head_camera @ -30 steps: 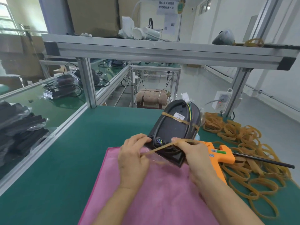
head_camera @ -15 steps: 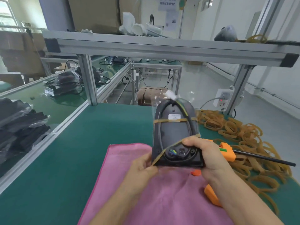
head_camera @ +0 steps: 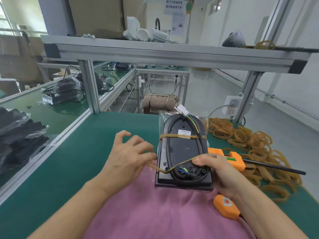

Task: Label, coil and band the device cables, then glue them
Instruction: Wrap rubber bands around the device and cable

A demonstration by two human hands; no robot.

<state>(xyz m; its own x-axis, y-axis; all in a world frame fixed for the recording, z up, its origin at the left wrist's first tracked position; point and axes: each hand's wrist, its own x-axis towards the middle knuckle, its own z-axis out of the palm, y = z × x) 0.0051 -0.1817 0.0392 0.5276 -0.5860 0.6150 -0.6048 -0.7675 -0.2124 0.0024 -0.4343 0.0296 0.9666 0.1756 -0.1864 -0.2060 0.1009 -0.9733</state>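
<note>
Green desk carried a pink cloth; the device was held upright by the right hand, its long axis pointing away. The rubber band was pinched by left hand fingers, stretched left across the near end.

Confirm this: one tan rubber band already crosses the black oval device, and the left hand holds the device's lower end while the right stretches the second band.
Hands swapped. The head view shows the right hand holding the black oval device; the left hand stretches the second tan rubber band.

Single head-worn wide-angle view, looking forward and down, close over the green tabletop.
</note>
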